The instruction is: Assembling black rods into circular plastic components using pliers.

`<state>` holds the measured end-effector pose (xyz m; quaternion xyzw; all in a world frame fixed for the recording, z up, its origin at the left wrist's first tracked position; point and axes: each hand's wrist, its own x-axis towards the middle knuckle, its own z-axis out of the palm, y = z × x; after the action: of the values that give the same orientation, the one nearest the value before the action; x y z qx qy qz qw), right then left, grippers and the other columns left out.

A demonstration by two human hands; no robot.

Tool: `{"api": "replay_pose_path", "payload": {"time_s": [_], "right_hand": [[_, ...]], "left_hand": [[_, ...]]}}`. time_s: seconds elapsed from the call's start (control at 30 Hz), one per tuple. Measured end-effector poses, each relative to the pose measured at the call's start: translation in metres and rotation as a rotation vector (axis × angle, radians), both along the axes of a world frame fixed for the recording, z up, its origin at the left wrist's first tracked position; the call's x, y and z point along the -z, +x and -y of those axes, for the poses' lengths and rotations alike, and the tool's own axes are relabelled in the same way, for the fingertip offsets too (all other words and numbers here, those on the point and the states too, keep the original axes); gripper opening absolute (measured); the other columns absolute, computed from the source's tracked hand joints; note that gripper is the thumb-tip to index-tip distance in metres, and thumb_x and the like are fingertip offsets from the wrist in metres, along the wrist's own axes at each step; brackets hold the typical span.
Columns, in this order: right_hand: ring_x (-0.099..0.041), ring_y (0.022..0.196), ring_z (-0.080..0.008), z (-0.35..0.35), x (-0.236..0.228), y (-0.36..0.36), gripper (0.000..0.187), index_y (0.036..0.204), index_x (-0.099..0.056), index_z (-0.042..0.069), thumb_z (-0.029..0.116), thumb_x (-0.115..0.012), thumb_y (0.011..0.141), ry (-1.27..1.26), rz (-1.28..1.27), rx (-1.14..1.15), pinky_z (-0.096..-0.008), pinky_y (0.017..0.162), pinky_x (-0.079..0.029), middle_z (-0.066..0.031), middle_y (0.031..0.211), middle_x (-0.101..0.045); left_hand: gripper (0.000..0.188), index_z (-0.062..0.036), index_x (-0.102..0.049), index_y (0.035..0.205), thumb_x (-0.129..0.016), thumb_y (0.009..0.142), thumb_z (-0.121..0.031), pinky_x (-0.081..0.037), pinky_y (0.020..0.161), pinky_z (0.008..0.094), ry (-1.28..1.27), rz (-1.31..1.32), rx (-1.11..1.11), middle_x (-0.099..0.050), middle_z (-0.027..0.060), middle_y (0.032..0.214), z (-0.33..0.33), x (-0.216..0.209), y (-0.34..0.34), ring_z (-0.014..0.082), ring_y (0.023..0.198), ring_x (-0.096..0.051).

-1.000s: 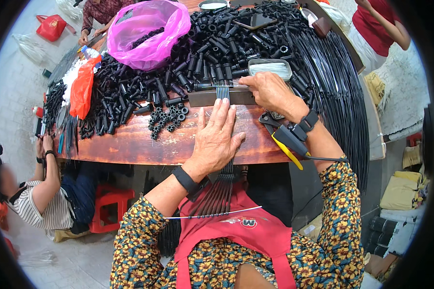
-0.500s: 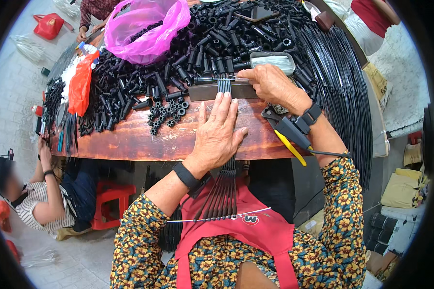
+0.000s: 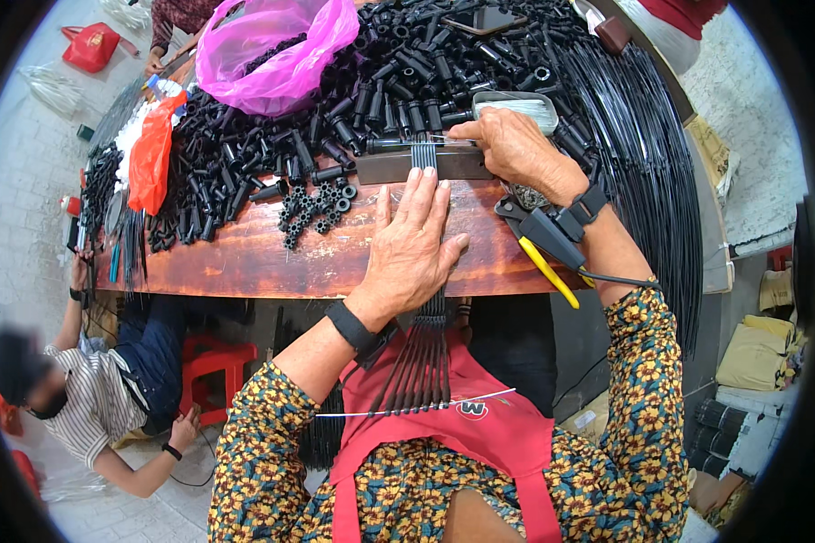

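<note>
A curved, reddish-brown wooden bench (image 3: 244,269) spans the frame's upper middle, its bare front catching light; a red plastic stool (image 3: 212,362) stands at lower left; pale floor (image 3: 757,149) (rather mottled) shows at upper right.

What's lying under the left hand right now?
A bundle of thin black rods passes under the left hand, showing across the dark block and again at the near edge of the table. The stretch directly beneath the palm is covered.
</note>
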<state>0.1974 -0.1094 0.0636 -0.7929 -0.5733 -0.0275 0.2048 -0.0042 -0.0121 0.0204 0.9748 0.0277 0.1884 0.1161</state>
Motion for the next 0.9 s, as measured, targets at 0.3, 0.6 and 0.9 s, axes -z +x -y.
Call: {"api": "replay_pose_path", "payload": {"time_s": [0.3, 0.6, 0.9], "right_hand": [[-0.061, 0.083, -0.0353, -0.007, 0.014, 0.008, 0.028, 0.099, -0.07, 0.005, -0.002, -0.054, 0.077, 0.104, 0.08, -0.015, -0.0434, 0.074, -0.049, -0.0154, 0.084, -0.06], [-0.062, 0.085, -0.0343, -0.013, 0.016, 0.01, 0.017, 0.088, -0.069, 0.004, 0.001, -0.056, 0.078, 0.071, 0.079, 0.054, -0.0423, 0.076, -0.05, -0.0145, 0.087, -0.061], [-0.062, 0.086, -0.0338, -0.016, 0.01, 0.007, 0.018, 0.089, -0.071, 0.006, 0.002, -0.058, 0.078, 0.004, 0.06, 0.067, -0.0419, 0.076, -0.051, -0.0145, 0.087, -0.062]], "left_hand": [[0.066, 0.0003, -0.042, 0.139, -0.062, 0.087, -0.035, -0.018, 0.114, 0.0494, -0.006, 0.015, 0.004, -0.035, 0.0224, 0.146, -0.001, 0.002, 0.0, 0.0343, 0.14, -0.029], [0.065, 0.0, -0.042, 0.139, -0.062, 0.088, -0.035, -0.017, 0.114, 0.0499, -0.014, 0.015, 0.01, -0.035, 0.0222, 0.147, -0.001, 0.002, 0.0, 0.0343, 0.14, -0.029], [0.065, 0.0, -0.041, 0.139, -0.061, 0.088, -0.035, -0.017, 0.114, 0.0505, -0.004, 0.004, 0.006, -0.034, 0.0223, 0.147, -0.001, 0.003, 0.0, 0.0342, 0.141, -0.028]]}}
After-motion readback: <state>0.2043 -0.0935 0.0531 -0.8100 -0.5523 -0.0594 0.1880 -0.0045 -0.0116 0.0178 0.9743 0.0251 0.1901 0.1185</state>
